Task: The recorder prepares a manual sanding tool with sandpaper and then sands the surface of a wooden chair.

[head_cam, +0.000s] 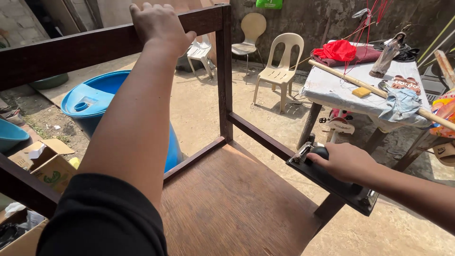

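we see left hand (159, 26) fingers curled over top rail of dark wooden frame (224, 76) | right hand (346, 162) gripping hand sander (332, 179) pressed on frame's right lower rail | blue barrel (102, 97) behind

Hand sander (332, 182): black, flat rectangular base, metal end clamps, rounded knob on top; laid flat against side rail. Wooden frame (222, 71): dark-stained rails and post, brown plywood panel (232, 204), unpainted.
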